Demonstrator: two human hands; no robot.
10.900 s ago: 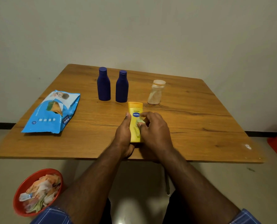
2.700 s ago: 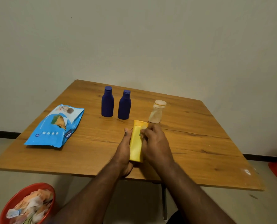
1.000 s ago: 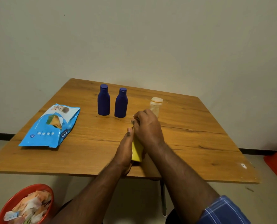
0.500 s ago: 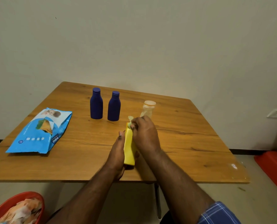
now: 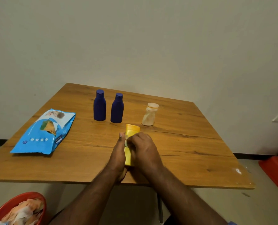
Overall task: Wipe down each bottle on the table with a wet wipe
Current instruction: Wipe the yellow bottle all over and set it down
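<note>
From the head view, the wooden desk carries two dark blue bottles standing upright just beside each other toward the far side, apart from one another. To their right, well apart, stands a pale translucent bottle with a cream cap; what it holds cannot be made out. On the left of the desk lies a blue wipes pack, flat on its side, well clear of the bottles. Nothing lies between the hands and the row of bottles.

Near the front edge, at the middle, the yellow bottle is gripped between both hands, its far end pointing toward the pale bottle. The left hand clasps its left side, thumb lying along it. The right hand is curled over its top and right side, fingers pressing a small pale wet wipe against it; only a scrap of the wipe shows.

On the floor at the near left sits a red bin holding crumpled pale and orange scraps. A red object lies on the floor at the right.
</note>
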